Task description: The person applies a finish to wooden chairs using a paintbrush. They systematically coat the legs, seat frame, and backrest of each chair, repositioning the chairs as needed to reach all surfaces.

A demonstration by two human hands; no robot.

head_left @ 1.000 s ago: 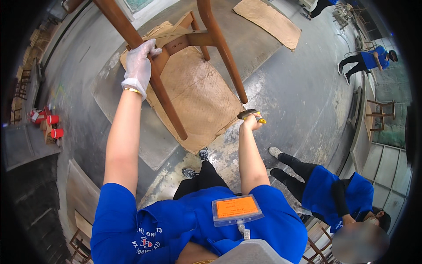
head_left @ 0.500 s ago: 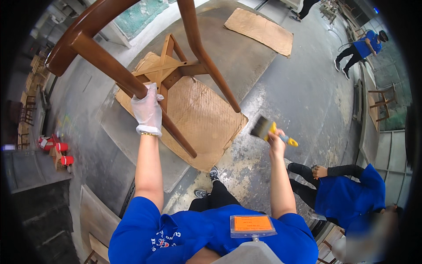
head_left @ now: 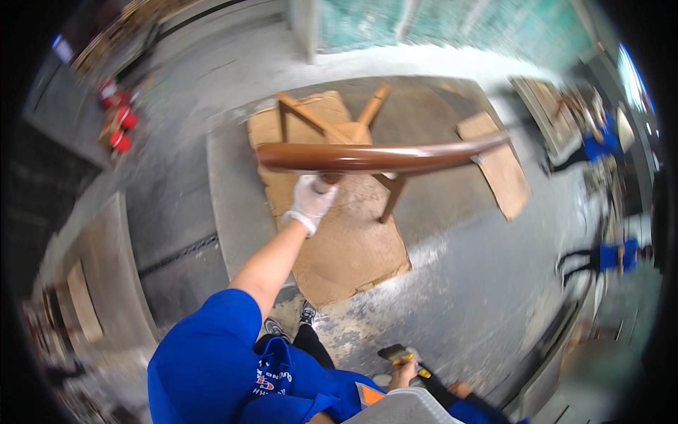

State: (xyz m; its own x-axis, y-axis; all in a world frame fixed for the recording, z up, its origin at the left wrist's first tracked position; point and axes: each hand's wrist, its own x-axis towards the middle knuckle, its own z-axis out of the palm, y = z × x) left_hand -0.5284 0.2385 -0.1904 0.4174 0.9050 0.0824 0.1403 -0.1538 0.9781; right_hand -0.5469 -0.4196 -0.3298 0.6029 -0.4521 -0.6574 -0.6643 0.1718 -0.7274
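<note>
A brown, glossy wooden chair frame (head_left: pixel 381 158) stands before me, its curved top rail running crosswise toward the right. My left hand (head_left: pixel 313 201), in a thin whitish glove, is closed round a post of the frame just below the rail's left part. The rail hides part of the lighter cross braces and legs behind it. Low in the view, close to my body, my bare right hand (head_left: pixel 403 374) grips a paintbrush (head_left: pixel 397 355) with dark bristles and a yellow-and-grey handle. The brush is well apart from the chair.
A cardboard sheet (head_left: pixel 346 265) lies under the chair on a grey platform (head_left: pixel 229 177). Another cardboard piece (head_left: pixel 510 185) lies to the right. Red containers (head_left: pixel 121 131) stand at the left. People in blue shirts (head_left: pixel 617 256) are at the right; another person's hand (head_left: pixel 462 390) shows near my brush.
The view has swung round. The chair has turned, so its top rail now lies across in front of me. My right hand has dropped back toward my body with the paintbrush.
</note>
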